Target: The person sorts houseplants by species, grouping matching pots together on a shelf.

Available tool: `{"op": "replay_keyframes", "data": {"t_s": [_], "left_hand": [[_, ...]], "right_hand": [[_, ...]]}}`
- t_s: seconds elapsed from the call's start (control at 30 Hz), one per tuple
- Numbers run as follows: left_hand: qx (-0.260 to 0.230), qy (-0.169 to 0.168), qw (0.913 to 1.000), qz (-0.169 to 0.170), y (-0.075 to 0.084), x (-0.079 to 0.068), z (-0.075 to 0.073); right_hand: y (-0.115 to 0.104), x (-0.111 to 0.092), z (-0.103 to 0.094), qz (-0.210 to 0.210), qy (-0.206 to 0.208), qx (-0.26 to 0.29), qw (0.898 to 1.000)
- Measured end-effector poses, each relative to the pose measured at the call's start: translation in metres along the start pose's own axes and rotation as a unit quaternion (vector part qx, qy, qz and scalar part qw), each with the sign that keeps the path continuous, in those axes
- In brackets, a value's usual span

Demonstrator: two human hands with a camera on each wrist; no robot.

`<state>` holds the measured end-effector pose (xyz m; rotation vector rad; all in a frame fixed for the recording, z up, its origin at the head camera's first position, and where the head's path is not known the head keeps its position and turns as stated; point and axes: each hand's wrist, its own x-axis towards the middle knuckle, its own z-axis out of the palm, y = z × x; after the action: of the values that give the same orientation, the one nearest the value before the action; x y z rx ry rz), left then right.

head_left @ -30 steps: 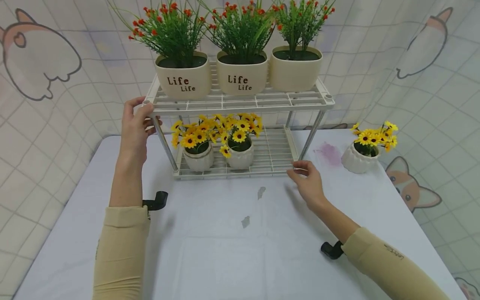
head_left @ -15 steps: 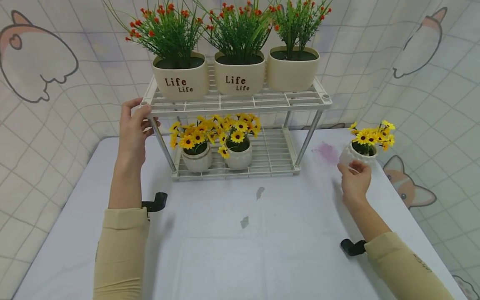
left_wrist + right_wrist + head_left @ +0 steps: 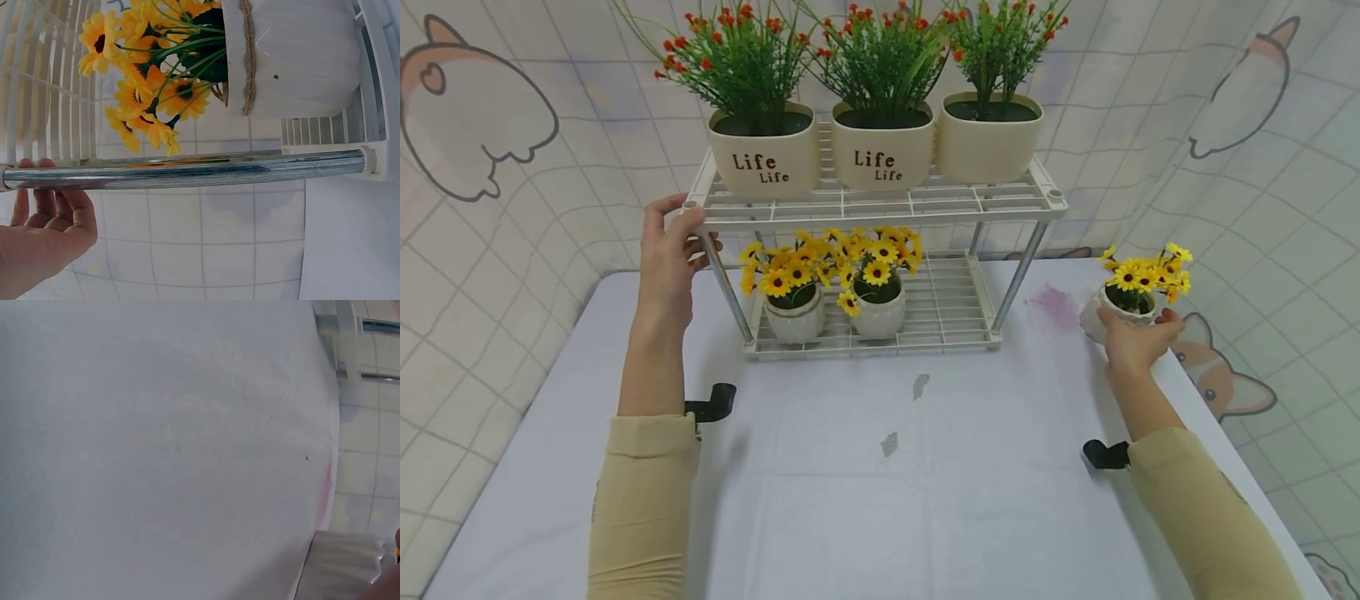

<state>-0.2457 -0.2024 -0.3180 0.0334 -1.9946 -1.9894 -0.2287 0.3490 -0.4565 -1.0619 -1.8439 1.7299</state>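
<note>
White ribbed ceramic pot of yellow daisies is gripped by right hand, fingers curled round its front, on bench near right edge, well apart from rack. Left hand grips front-left corner of white wire two-tier rack, fingers wrapped behind chrome leg. Lower tier: two matching daisy pots. Top tier: three cream pots with red-flowered greenery.
</note>
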Motion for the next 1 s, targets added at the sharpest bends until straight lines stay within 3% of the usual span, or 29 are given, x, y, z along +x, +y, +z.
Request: {"op": "replay_keyframes", "data": {"t_s": [0.5,0.73,1.0], "left_hand": [[-0.016,-0.005,0.9998,0.005,-0.003,0.002,-0.002],[-0.019,-0.007,0.9998,0.006,-0.003,0.002,-0.002],[-0.016,-0.007,0.9998,0.006,-0.002,0.001,-0.002]], "right_hand": [[0.010,0.023,0.015,0.001,0.021,0.030,0.999],[0.009,0.022,0.015,0.009,0.024,0.050,0.998],[0.010,0.016,0.012,0.001,0.027,0.036,0.999]]}}
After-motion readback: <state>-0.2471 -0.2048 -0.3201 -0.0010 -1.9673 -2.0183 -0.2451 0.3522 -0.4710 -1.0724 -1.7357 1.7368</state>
